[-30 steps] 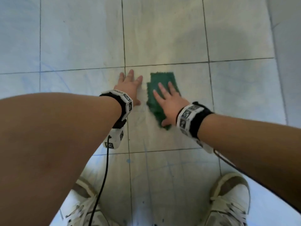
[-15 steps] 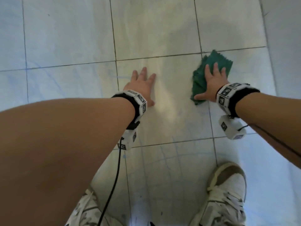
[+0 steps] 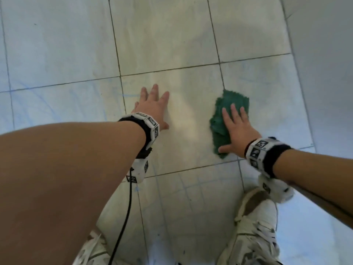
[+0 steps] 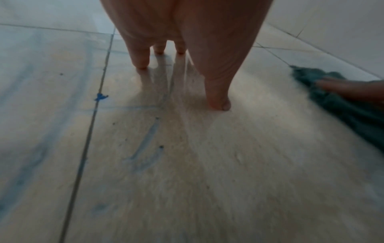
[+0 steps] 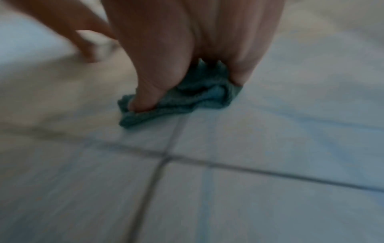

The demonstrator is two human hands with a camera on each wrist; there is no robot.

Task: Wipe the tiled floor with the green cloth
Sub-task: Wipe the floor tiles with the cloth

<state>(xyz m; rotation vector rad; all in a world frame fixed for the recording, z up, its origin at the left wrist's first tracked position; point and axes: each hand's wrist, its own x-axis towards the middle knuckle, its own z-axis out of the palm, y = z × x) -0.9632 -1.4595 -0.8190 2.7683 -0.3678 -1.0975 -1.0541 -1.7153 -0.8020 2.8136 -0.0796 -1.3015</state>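
Observation:
The green cloth (image 3: 234, 101) lies crumpled on the tiled floor (image 3: 187, 115), across a grout line to the right of centre. My right hand (image 3: 237, 131) presses flat on it with straight, spread fingers, the thumb on its near edge. The right wrist view shows the cloth (image 5: 199, 98) bunched under the palm and thumb of that hand (image 5: 166, 49). My left hand (image 3: 152, 109) rests flat on the bare tile a hand's width to the left, holding nothing. In the left wrist view its fingers (image 4: 218, 92) touch the floor, with the cloth (image 4: 343, 106) at the right edge.
Faint blue smears (image 4: 145, 141) and a small blue mark (image 4: 100, 97) streak the tiles near my left hand. My white shoes (image 3: 256, 234) stand close below, and a black cable (image 3: 126, 217) hangs from the left wrist. A grey wall (image 3: 324, 54) runs along the right.
My right hand swept the cloth from beside the left hand out to the far right, then pulled it back toward me. The left hand stayed planted on the tile.

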